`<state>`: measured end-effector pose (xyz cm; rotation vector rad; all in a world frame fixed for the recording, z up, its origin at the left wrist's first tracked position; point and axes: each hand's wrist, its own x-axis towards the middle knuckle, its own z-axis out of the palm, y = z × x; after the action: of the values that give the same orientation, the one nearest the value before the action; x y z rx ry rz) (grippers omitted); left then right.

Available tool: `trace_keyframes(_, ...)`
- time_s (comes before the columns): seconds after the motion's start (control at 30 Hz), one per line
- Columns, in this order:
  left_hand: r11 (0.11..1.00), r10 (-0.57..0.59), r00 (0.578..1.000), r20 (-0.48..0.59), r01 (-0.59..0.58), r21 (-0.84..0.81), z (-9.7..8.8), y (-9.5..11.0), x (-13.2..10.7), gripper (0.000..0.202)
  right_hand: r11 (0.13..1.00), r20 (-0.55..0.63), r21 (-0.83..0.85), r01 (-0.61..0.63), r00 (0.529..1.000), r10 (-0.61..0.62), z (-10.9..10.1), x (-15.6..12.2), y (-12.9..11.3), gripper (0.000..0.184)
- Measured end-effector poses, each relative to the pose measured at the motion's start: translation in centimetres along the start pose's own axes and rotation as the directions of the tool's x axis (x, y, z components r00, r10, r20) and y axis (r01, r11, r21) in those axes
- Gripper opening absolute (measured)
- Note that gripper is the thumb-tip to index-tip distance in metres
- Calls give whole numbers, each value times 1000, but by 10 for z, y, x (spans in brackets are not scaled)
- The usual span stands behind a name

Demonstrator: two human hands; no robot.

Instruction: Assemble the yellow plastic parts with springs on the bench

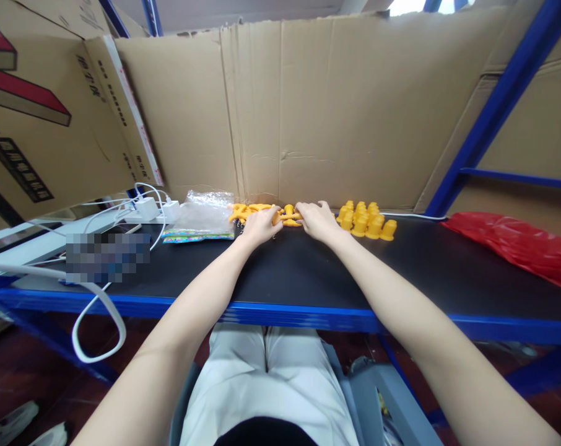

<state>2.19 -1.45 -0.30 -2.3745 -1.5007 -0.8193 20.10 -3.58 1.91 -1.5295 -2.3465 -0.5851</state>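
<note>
Both my hands reach far across the black table top. My left hand (pixel 262 225) is closed on a flat yellow plastic piece (pixel 287 217), and small dark rings or chains show under its fingers. From the other side, my right hand (pixel 316 219) pinches the right end of that piece. Just behind, between the hands, stands a yellow knob-like part (pixel 289 209). A heap of yellow plastic pieces with curved outlines (pixel 243 212) lies left of my left hand. Several yellow cup-shaped parts (pixel 361 220) stand in rows to the right of my right hand. My fingers hide much of the held piece.
Clear plastic bags (pixel 204 214) lie left of the yellow heap. Further left are white chargers (pixel 147 209) with loose cables and a blurred-out item (pixel 106 257). A red plastic bag (pixel 513 241) lies at right. Cardboard (pixel 355 111) walls the back; a blue rail (pixel 299 314) edges the front.
</note>
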Motion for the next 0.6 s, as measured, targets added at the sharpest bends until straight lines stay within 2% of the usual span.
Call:
trace_keyframes(0.27,1000,-11,1000,-14,11,-11,0,2,1,40,996,-53,-32,-80,995,78,0,0,-5,29)
trace_keyframes(0.33,1000,-17,1000,-1,17,-7,-1,1,0,40,997,-49,-19,-69,996,68,0,0,-3,29)
trace_keyframes(0.47,1000,-29,999,28,29,12,-2,-1,0,42,998,30,48,34,999,-35,7,0,4,26)
trace_keyframes(0.6,1000,-11,999,49,10,14,-1,-2,-1,45,998,97,48,46,994,-51,9,1,8,23)
